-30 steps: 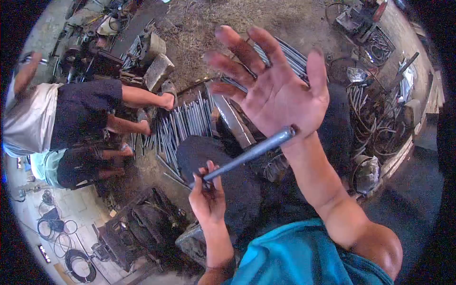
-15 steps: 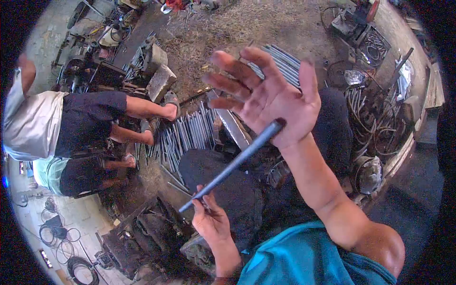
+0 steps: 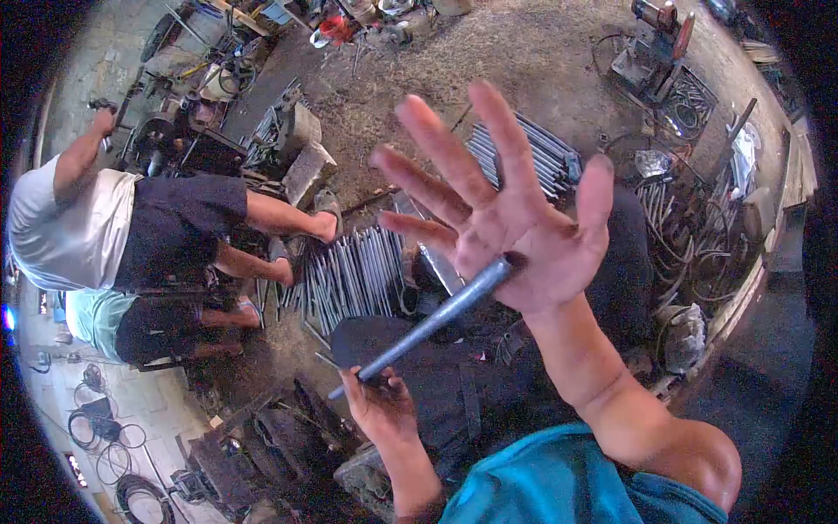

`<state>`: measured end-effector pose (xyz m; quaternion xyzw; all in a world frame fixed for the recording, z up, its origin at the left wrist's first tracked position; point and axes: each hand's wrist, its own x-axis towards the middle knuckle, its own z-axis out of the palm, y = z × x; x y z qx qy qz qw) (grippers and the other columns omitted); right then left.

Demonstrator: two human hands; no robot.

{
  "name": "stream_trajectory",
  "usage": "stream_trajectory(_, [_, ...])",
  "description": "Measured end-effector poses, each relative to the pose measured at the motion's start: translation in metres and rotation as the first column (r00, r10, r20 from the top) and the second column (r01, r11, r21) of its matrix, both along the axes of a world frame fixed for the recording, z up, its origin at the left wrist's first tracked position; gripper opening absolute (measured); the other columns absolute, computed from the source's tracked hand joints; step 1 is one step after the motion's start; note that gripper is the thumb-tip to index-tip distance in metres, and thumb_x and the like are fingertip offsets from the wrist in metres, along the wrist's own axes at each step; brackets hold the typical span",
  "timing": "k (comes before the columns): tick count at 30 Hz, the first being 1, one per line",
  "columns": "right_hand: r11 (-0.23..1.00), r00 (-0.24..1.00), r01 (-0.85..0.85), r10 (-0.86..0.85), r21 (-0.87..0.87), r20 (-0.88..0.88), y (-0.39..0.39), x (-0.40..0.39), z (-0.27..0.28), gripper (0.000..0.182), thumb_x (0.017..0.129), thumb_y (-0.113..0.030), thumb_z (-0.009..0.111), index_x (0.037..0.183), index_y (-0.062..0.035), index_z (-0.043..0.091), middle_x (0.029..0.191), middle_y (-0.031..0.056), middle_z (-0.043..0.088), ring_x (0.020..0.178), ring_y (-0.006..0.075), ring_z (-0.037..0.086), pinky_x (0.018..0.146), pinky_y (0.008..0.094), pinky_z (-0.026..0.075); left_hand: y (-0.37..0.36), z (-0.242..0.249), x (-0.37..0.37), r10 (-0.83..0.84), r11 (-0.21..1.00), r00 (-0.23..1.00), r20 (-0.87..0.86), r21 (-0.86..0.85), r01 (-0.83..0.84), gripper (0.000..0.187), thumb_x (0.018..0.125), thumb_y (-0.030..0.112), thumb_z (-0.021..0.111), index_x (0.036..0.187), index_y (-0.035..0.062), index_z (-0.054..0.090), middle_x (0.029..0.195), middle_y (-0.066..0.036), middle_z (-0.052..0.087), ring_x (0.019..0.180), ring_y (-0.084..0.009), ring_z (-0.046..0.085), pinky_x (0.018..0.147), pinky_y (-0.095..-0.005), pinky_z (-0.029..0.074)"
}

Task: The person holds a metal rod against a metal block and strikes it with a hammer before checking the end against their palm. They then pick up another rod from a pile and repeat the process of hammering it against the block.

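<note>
One rod point(image 3: 434, 321): slants from near left to far right.
Left hand point(image 3: 386, 412): fingers grip it close to its near end, seemingly to bear its weight.
Right hand point(image 3: 552, 253): fingers spread open, palm against its far end, seemingly as a stop.
Floor rods point(image 3: 360, 272): side by side at left, probably for order.

Brown, gritty floor point(image 3: 349, 105) lay beyond the right hand's fingers point(image 3: 431, 131). Well left of and below them, paler paved flooring point(image 3: 164, 391) showed joint lines, and a bluish light point(image 3: 10, 317) glowed; to their lower right, a pale edging point(image 3: 738, 302) bordered dark ground point(image 3: 742, 393).
</note>
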<state>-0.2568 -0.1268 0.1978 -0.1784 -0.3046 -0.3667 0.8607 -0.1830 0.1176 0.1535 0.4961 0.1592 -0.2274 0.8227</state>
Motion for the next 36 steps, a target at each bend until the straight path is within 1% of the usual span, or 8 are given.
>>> stream_trajectory(5, [0.993,0.995,0.097,-0.094,0.072,-0.043,0.013,-0.005,0.012,0.088,0.088,-0.074,0.025,0.151,-0.0248,-0.012,0.157,0.0183,-0.011,0.144,0.0418,-0.001,0.114,0.0560,0.010,-0.015,-0.018,0.026,-0.188,0.956,0.975,-0.121,-0.252,0.153,0.034,0.093,0.037,0.060,0.084,0.0044,0.064,0.076,-0.007,0.064,0.070,-0.0184,0.064,0.060,-0.0284,0.054])
stream_trajectory(13, [0.989,0.988,0.146,-0.144,0.035,-0.047,0.030,-0.006,0.023,0.089,0.087,-0.075,0.023,0.150,-0.0247,-0.014,0.156,0.0202,-0.012,0.144,0.0418,-0.005,0.115,0.0549,0.006,-0.060,-0.069,0.033,-0.527,0.785,0.725,-0.444,-0.581,0.215,0.020,0.093,0.024,0.059,0.087,0.0043,0.062,0.078,-0.010,0.065,0.066,-0.0146,0.061,0.050,-0.0234,0.051])
stream_trajectory(14, [0.987,0.986,0.162,-0.161,0.014,-0.042,0.030,-0.005,0.023,0.089,0.087,-0.075,0.023,0.150,-0.0245,-0.015,0.156,0.0211,-0.013,0.144,0.0420,-0.006,0.115,0.0548,0.005,-0.067,-0.066,0.025,-0.459,0.838,0.758,-0.464,-0.510,0.196,0.027,0.093,0.024,0.061,0.076,0.0036,0.061,0.071,-0.010,0.064,0.057,-0.0171,0.061,0.049,-0.0242,0.052])
stream_trajectory(22, [0.980,0.979,0.197,-0.198,-0.020,-0.044,0.031,-0.010,0.023,0.088,0.088,-0.075,0.022,0.150,-0.0243,-0.014,0.155,0.0229,-0.013,0.144,0.0423,-0.006,0.115,0.0544,0.006,-0.070,-0.076,0.020,-0.432,0.880,0.763,-0.480,-0.409,0.240,0.020,0.092,0.022,0.062,0.082,0.0049,0.060,0.072,-0.007,0.063,0.056,-0.0146,0.060,0.048,-0.0220,0.052])
stream_trajectory(24, [0.977,0.975,0.214,-0.215,-0.026,-0.054,0.027,-0.012,0.021,0.088,0.088,-0.075,0.022,0.151,-0.0241,-0.013,0.155,0.0228,-0.013,0.144,0.0423,-0.006,0.115,0.0541,0.007,-0.059,-0.078,0.031,-0.481,0.828,0.762,-0.434,-0.512,0.231,0.020,0.094,0.024,0.056,0.092,0.0052,0.061,0.088,-0.010,0.065,0.068,-0.0172,0.062,0.052,-0.0243,0.053])
stream_trajectory(30, [0.966,0.966,0.247,-0.239,0.077,-0.100,0.016,-0.016,0.008,0.087,0.089,-0.073,0.024,0.152,-0.0227,-0.007,0.156,0.0207,-0.009,0.145,0.0394,-0.002,0.115,0.0538,0.009,-0.042,-0.043,0.041,-0.196,0.956,0.979,0.057,-0.209,0.204,0.026,0.093,0.035,0.061,0.087,0.0100,0.057,0.072,-0.004,0.057,0.065,-0.0145,0.054,0.054,-0.0298,0.044])
stream_trajectory(34, [0.960,0.972,0.225,-0.209,0.165,-0.109,0.015,-0.014,0.007,0.083,0.090,-0.070,0.026,0.153,-0.0218,-0.002,0.157,0.0197,-0.007,0.145,0.0385,0.001,0.115,0.0541,0.010,-0.025,-0.035,0.048,-0.173,0.960,0.945,0.277,-0.168,0.224,0.030,0.094,0.036,0.059,0.095,0.0063,0.055,0.077,-0.005,0.056,0.063,-0.0161,0.055,0.054,-0.0321,0.046])
stream_trajectory(36, [0.955,0.975,0.210,-0.190,0.209,-0.114,0.014,-0.014,0.006,0.082,0.091,-0.069,0.026,0.153,-0.0216,0.000,0.157,0.0196,-0.006,0.145,0.0384,0.001,0.115,0.0542,0.010,-0.024,-0.022,0.043,-0.217,0.973,0.864,0.454,0.033,0.227,0.033,0.097,0.037,0.054,0.096,0.0050,0.055,0.074,-0.006,0.058,0.062,-0.0193,0.055,0.057,-0.0332,0.049])
